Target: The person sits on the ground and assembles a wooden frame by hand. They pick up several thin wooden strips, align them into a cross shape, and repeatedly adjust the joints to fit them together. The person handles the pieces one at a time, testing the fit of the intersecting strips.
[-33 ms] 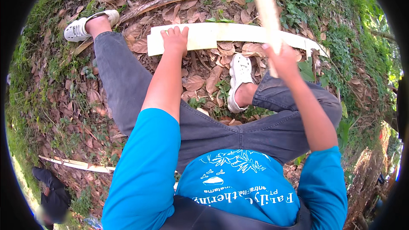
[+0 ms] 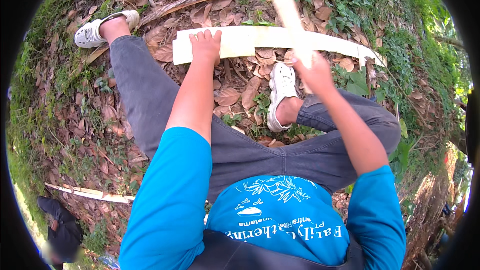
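Observation:
My left hand (image 2: 205,47) presses down on a pale wooden board (image 2: 237,42), fingers spread over its top face. From this wide part a narrower pale strip (image 2: 340,45) runs to the right; whether the two are one piece I cannot tell. My right hand (image 2: 317,73) is closed round a pale, flat length of wood (image 2: 290,15). That length is tilted, its far end up and to the left, and blurred by motion. It crosses in front of the strip; whether it touches the strip is unclear.
My white clogs (image 2: 282,87) stand on either side of the work. A rough-barked slat (image 2: 195,2) lies beyond the board among dry leaves and green plants. Another split strip (image 2: 90,193) is at the left, near a person in dark clothes (image 2: 65,232).
My right hand has swung left with the length of wood, whose far end is now further left and slightly lower in the picture. My left hand and the board stay put.

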Action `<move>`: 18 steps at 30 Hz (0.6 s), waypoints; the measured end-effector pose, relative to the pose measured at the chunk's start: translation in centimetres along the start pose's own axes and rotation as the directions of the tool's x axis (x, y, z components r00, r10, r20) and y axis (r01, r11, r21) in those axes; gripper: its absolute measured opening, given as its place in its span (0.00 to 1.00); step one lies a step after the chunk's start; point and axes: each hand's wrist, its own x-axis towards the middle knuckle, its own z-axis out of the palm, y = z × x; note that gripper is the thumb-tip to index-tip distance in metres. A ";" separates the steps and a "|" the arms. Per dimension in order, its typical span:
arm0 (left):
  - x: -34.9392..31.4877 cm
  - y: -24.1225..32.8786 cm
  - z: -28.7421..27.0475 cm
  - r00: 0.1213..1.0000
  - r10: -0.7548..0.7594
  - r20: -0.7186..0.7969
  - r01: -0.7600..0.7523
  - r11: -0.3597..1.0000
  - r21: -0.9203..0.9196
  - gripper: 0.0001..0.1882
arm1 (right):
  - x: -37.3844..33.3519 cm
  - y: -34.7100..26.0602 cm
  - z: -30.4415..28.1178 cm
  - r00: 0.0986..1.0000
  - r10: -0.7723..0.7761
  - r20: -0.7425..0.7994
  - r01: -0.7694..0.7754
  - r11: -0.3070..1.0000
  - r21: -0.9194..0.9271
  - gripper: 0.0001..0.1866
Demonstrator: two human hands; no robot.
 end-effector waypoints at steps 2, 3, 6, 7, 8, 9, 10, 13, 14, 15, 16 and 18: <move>0.3 -0.2 -0.3 1.000 0.005 0.003 -0.004 1.000 -0.010 0.49 | -0.7 1.0 6.6 0.995 0.055 0.088 -0.053 0.998 -0.019 0.24; 0.2 0.0 -0.7 1.000 0.013 0.019 -0.013 1.000 -0.016 0.49 | -0.8 1.7 9.2 0.999 0.014 0.044 -0.016 0.999 0.042 0.24; 0.0 -0.2 -0.2 1.000 0.008 0.002 -0.008 0.999 -0.050 0.48 | 0.6 -0.3 12.0 0.984 -0.102 -0.147 0.113 0.991 0.067 0.23; 0.0 -0.7 -0.2 1.000 -0.008 0.014 0.009 0.999 -0.050 0.48 | 1.0 -2.3 11.2 0.987 -0.086 -0.134 0.103 0.987 0.123 0.22; -0.1 -1.1 0.0 0.999 -0.022 0.028 0.024 0.998 -0.053 0.47 | 1.4 -5.1 9.9 0.991 -0.067 -0.117 0.087 0.980 0.177 0.21; -0.4 -1.1 0.5 1.000 -0.028 -0.006 0.028 0.999 -0.042 0.47 | 1.5 -7.1 8.7 0.969 -0.153 -0.196 0.198 0.951 0.236 0.21; -0.8 -1.7 1.0 0.998 -0.053 -0.042 0.052 0.998 -0.030 0.47 | 1.7 -8.9 7.9 0.932 -0.242 -0.271 0.320 0.900 0.295 0.21; -1.0 -1.1 1.3 0.998 -0.049 -0.033 0.048 0.998 -0.031 0.48 | 0.4 -9.8 7.6 0.935 -0.116 -0.334 0.261 0.864 0.431 0.25; -0.6 -0.6 0.1 0.999 -0.024 -0.043 0.023 0.999 -0.021 0.48 | 1.3 -4.9 9.6 0.883 -0.230 -0.409 0.349 0.904 0.246 0.26; 0.0 -0.3 0.5 0.998 -0.018 -0.063 0.016 0.999 -0.027 0.48 | 0.3 -3.6 11.4 0.918 -0.186 -0.350 0.261 0.949 0.179 0.29; -0.1 0.4 0.7 0.997 -0.008 -0.073 0.006 1.000 -0.030 0.48 | 0.8 0.9 13.4 0.964 -0.190 -0.186 0.200 0.979 0.032 0.31; 0.6 0.0 1.0 0.996 -0.006 -0.086 0.004 1.000 -0.020 0.49 | 0.6 4.4 14.4 0.999 -0.028 0.015 0.030 0.983 -0.182 0.27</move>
